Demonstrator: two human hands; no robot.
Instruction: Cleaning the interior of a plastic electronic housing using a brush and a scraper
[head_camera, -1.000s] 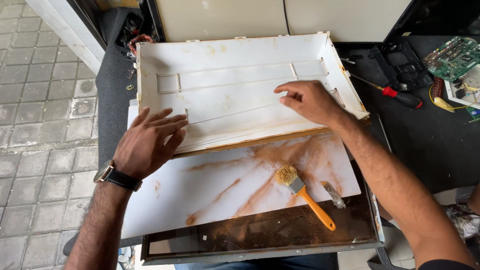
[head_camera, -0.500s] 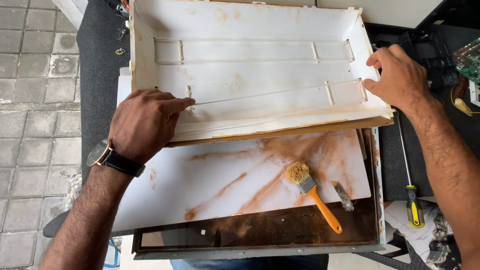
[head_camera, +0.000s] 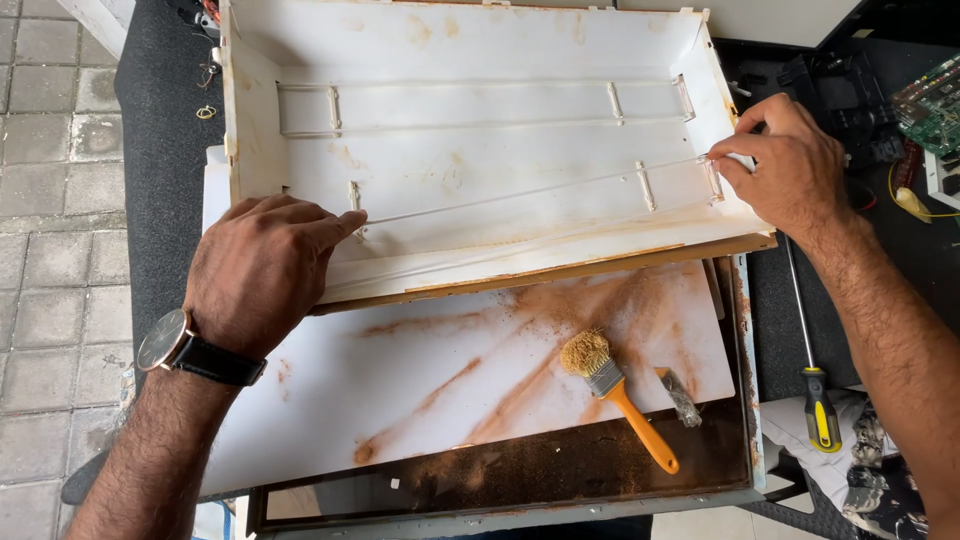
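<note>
A white shallow tray-shaped panel (head_camera: 470, 50) with rust stains lies across a dark table, thin glass tubes (head_camera: 530, 190) clipped along its inside. My left hand (head_camera: 265, 265), with a wristwatch, rests on the panel's near left part, its index fingertip at the left end of the lower tube. My right hand (head_camera: 785, 165) pinches the right end of that tube at the panel's right wall. Below the panel lies a rust-streaked white sheet (head_camera: 450, 380) in a dark metal frame (head_camera: 560, 475).
A paintbrush with an orange handle (head_camera: 620, 395) and a small grey piece (head_camera: 682, 398) lie on the sheet. A screwdriver with a yellow-and-black handle (head_camera: 815, 385) lies right of the frame. A green circuit board (head_camera: 925, 105) is at the far right. Paved floor is on the left.
My right hand moved from the middle of the panel to its right wall and now pinches the tube's end. My left hand stayed at the tube's left end. The view came closer.
</note>
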